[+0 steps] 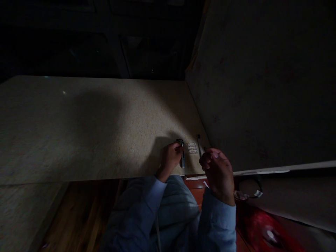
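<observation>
My left hand (172, 156) is at the front edge of the pale counter, its fingers closed on a safety razor (183, 159). The razor has a dark head at the far end and a shiny metal handle pointing toward me. Just right of it lies a small clear, ridged pack (192, 148). Beyond that is a thin, light stick (198, 142) with a dark tip; its near end passes close to my right hand. My right hand (217, 171) is raised near the counter's edge with fingers curled together. Whatever they pinch is too dark to make out.
The pale speckled counter (91, 140) stretches far to the left. A dark wall panel (267, 87) rises on the right, and dark window panes (152, 52) stand behind. Below right are a red bag-like thing (262, 227) and a dark loop with a white tag (258, 193).
</observation>
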`<state>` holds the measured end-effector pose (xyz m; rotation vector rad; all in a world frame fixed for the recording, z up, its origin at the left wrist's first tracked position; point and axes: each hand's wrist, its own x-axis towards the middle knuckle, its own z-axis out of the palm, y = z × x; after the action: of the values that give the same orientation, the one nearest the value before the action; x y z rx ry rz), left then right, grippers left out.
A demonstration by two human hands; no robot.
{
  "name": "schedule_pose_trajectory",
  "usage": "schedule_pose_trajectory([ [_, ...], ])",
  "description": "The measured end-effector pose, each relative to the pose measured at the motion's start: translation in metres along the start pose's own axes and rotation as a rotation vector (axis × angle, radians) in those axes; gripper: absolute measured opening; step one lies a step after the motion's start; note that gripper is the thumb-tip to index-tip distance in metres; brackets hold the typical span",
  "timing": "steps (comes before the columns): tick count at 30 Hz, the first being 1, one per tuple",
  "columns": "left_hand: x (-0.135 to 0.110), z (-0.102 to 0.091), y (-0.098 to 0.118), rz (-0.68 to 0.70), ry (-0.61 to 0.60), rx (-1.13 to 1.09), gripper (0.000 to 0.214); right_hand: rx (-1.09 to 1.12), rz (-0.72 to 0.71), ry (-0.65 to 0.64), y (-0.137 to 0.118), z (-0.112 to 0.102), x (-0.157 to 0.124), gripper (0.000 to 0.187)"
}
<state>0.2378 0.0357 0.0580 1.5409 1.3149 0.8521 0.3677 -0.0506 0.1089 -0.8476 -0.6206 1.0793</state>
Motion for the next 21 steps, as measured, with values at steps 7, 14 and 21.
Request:
schedule_pose_trajectory([
  [7, 0.01, 0.0, 0.012, 0.007, -0.033, 0.303, 0.017, -0.305, 0.002, 0.112, 0.01, -0.016, 0.002, 0.036],
  [14, 0.011, 0.003, 0.012, 0.009, 0.003, 0.38, 0.016, -0.588, -0.059, 0.045, 0.017, -0.026, 0.005, 0.037],
  [21, 0.006, 0.005, 0.01, 0.056, 0.045, 0.454, 0.024, -0.703, -0.054, 0.049, 0.017, -0.029, 0.002, 0.041],
])
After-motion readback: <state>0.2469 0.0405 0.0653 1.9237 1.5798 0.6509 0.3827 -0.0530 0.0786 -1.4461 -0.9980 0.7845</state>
